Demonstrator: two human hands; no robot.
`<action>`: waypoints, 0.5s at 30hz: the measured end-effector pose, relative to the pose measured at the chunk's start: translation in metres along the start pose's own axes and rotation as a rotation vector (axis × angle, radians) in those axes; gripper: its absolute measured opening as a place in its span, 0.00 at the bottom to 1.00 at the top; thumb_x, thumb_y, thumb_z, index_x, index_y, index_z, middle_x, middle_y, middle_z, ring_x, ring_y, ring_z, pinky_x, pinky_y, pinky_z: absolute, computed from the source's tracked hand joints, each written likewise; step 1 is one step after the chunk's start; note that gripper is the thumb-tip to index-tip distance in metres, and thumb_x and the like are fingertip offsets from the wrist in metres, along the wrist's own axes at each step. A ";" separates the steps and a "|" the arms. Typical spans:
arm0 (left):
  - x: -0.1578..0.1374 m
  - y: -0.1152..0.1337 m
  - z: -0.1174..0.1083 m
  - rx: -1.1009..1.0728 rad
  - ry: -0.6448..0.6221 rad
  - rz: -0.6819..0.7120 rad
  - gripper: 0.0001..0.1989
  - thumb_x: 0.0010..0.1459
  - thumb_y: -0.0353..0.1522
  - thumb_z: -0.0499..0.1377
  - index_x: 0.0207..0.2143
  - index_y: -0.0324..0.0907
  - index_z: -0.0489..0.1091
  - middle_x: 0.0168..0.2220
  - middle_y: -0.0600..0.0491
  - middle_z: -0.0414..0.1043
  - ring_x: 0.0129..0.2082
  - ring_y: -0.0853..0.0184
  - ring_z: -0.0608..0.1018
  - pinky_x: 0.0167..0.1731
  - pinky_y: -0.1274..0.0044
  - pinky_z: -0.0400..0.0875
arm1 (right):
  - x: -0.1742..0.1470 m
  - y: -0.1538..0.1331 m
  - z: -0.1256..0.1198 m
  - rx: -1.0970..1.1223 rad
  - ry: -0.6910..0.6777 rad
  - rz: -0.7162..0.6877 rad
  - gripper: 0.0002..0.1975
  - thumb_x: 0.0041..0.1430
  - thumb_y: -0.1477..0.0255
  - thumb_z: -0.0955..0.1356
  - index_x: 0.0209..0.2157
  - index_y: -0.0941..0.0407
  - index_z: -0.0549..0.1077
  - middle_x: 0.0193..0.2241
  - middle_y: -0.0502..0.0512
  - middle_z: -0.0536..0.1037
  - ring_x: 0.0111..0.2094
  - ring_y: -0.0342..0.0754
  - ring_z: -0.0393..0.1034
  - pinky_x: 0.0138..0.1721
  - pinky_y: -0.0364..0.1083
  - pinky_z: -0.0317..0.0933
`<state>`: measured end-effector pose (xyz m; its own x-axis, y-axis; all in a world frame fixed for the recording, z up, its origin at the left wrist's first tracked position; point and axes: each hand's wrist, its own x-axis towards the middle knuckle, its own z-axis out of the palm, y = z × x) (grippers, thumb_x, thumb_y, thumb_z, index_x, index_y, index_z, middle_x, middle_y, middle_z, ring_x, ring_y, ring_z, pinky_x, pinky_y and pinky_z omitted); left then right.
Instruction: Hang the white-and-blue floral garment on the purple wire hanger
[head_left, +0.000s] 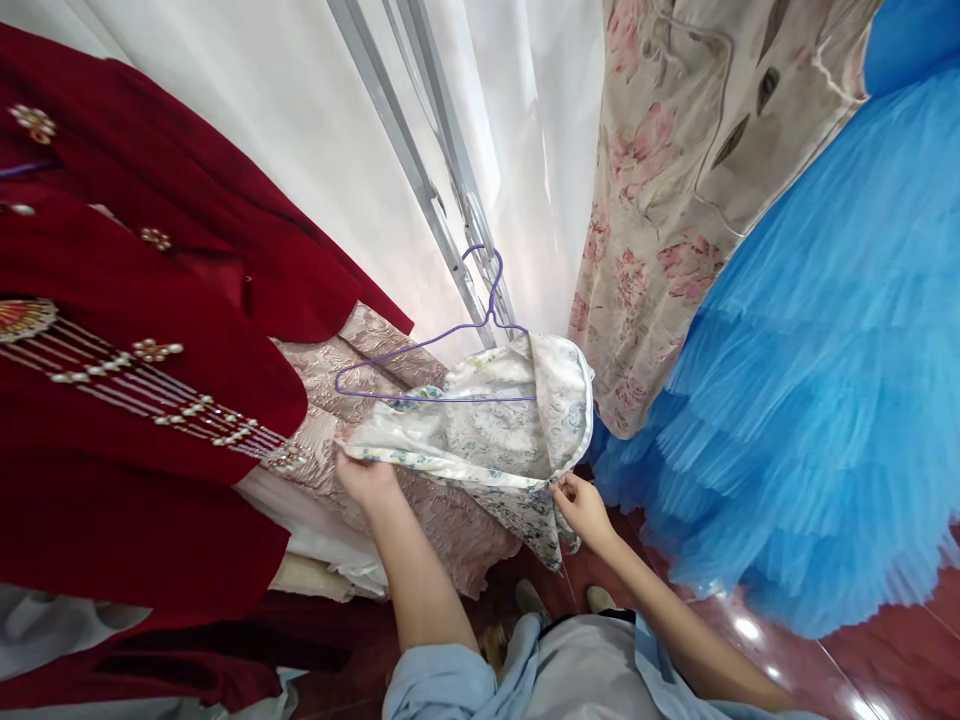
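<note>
In the head view, the person's left hand (369,478) and right hand (581,508) are holding a pale printed garment (559,400) in front of the body, its taut edge running between them as the long axis, crosswise and dipping slightly toward the right. The right thumb and forefinger are pinching that edge; the left hand is gripping the far end, its fingertips partly hidden in the cloth. A purple hanger (491,318) is lying just beyond the fingers, hooked at a grey metal stand (420,165). Its left end is sticking out bare above the left hand, which is nearer to it, while its right arm is running into the garment's folds. To the left, a pinkish textured garment (457,540) is sitting close behind the left hand, and a red garment (172,250) is crowding that side. To the right, a floral dress (637,250) and a blue tulle dress (787,420) are standing near the right hand. The more open room is lying toward the body, above the reddish floor (892,650).
</note>
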<state>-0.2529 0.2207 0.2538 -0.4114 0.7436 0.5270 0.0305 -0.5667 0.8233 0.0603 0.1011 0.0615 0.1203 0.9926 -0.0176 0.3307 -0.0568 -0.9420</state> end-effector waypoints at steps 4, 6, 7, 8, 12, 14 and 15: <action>-0.082 -0.020 0.038 -0.139 0.011 -0.135 0.22 0.52 0.47 0.61 0.25 0.44 0.53 0.23 0.57 0.61 0.29 0.69 0.73 0.37 0.76 0.74 | -0.002 -0.011 -0.008 0.083 -0.021 -0.026 0.22 0.58 0.66 0.66 0.53 0.56 0.68 0.32 0.56 0.81 0.32 0.53 0.75 0.38 0.50 0.66; -0.135 -0.024 0.068 -0.160 -0.017 -0.213 0.18 0.58 0.45 0.59 0.28 0.42 0.61 0.25 0.56 0.66 0.28 0.69 0.74 0.35 0.76 0.73 | -0.007 -0.023 -0.011 0.164 -0.111 -0.168 0.31 0.55 0.67 0.69 0.61 0.55 0.63 0.48 0.61 0.79 0.46 0.56 0.75 0.49 0.53 0.66; -0.160 -0.024 0.082 -0.147 -0.052 -0.293 0.16 0.62 0.45 0.57 0.31 0.41 0.65 0.27 0.55 0.69 0.29 0.69 0.75 0.35 0.76 0.73 | -0.010 -0.030 -0.012 0.196 -0.178 -0.253 0.34 0.53 0.68 0.71 0.62 0.55 0.62 0.53 0.62 0.76 0.52 0.57 0.72 0.54 0.55 0.64; -0.183 -0.022 0.094 -0.084 -0.108 -0.320 0.14 0.64 0.43 0.56 0.33 0.41 0.68 0.29 0.54 0.70 0.30 0.68 0.75 0.36 0.76 0.72 | -0.012 -0.037 -0.014 0.224 -0.245 -0.324 0.36 0.52 0.70 0.72 0.62 0.55 0.62 0.56 0.63 0.74 0.55 0.58 0.69 0.57 0.55 0.62; -0.233 -0.006 0.118 0.292 -0.496 -0.116 0.10 0.66 0.36 0.55 0.37 0.41 0.74 0.37 0.49 0.75 0.41 0.64 0.75 0.46 0.73 0.69 | -0.018 -0.057 -0.036 0.262 -0.378 -0.356 0.12 0.60 0.73 0.65 0.45 0.59 0.73 0.40 0.57 0.78 0.42 0.52 0.71 0.45 0.49 0.66; -0.240 0.000 0.115 0.352 -0.612 -0.098 0.11 0.67 0.37 0.54 0.39 0.42 0.73 0.40 0.48 0.74 0.45 0.62 0.74 0.50 0.71 0.67 | -0.020 -0.061 -0.056 0.234 -0.422 -0.310 0.08 0.63 0.73 0.62 0.34 0.59 0.73 0.30 0.51 0.75 0.32 0.47 0.67 0.36 0.45 0.64; -0.242 0.001 0.112 0.333 -0.665 -0.151 0.12 0.67 0.39 0.54 0.42 0.42 0.72 0.42 0.48 0.74 0.46 0.61 0.74 0.51 0.70 0.67 | -0.021 -0.063 -0.068 0.216 -0.456 -0.307 0.09 0.63 0.73 0.62 0.31 0.59 0.71 0.27 0.50 0.73 0.30 0.45 0.64 0.34 0.43 0.62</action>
<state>-0.0510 0.0799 0.1501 0.2001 0.9214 0.3330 0.3338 -0.3837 0.8610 0.1007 0.0764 0.1437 -0.3812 0.9089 0.1689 0.0833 0.2158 -0.9729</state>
